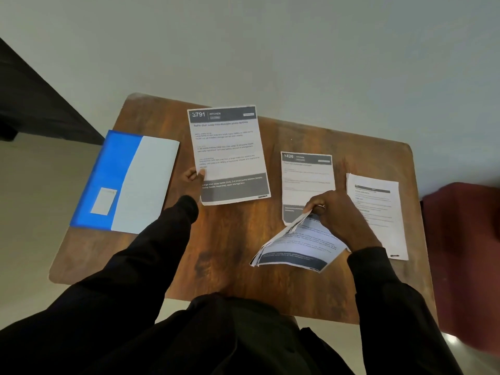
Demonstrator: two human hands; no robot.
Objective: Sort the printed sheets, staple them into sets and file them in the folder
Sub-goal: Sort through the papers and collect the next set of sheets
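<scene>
**Pages could slip and get mixed up**

The left hand (194,175) is pinching the 3791 sheet (228,147) by its left edge, far on the table (230,239). The right hand (335,212) is gripping a bent stack of sheets (297,247) beside the 1426 sheet (307,180) — loose pages may be sliding out. The blue folder (121,180) is lying at the left edge — a bump could be tipping it off.

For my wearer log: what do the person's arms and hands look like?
Long black sleeves cover both arms to the wrists. The left hand and right hand are bare, ungloved. A pale band, possibly a ring, shows on one right-hand finger.
</scene>
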